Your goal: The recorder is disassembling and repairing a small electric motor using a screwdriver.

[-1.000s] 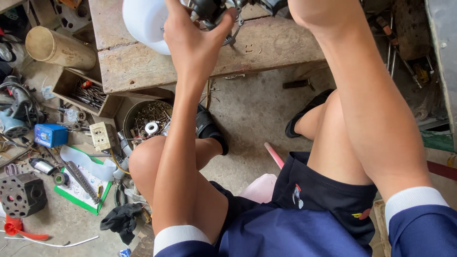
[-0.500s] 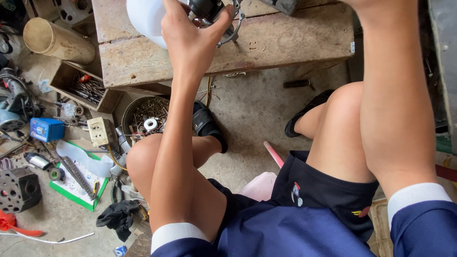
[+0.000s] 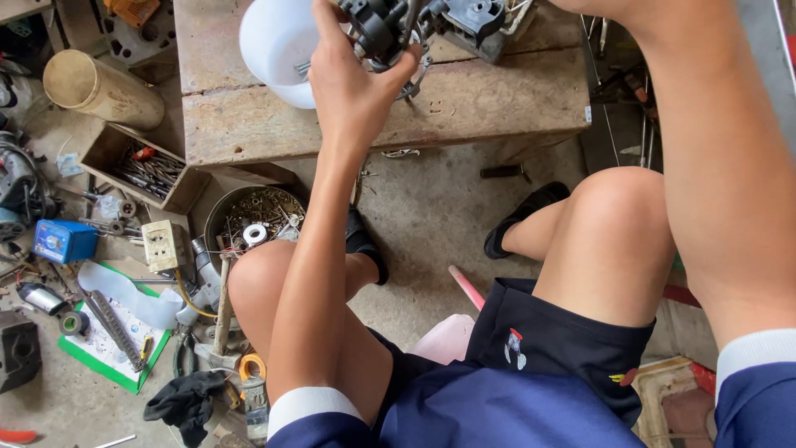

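One hand shows in full: left hand [image 3: 356, 87], raised over the wooden bench [image 3: 249, 133], fingers curled round a black engine part [image 3: 377, 29] at the top edge of the frame. Part sits directly ahead of and above the palm, touching fingertips; its bulk runs rightward into a grey housing [image 3: 477, 21] lying on the bench. White bowl [image 3: 278, 50] just left of the hand, touching or nearly so. Right forearm [image 3: 705, 166] reaches up the right side, hand cut off by the frame, so grip cannot be told. Left hand is the nearer one seen on the part. Tin of screws [image 3: 253, 220] on the floor below the bench, beside the left knee.
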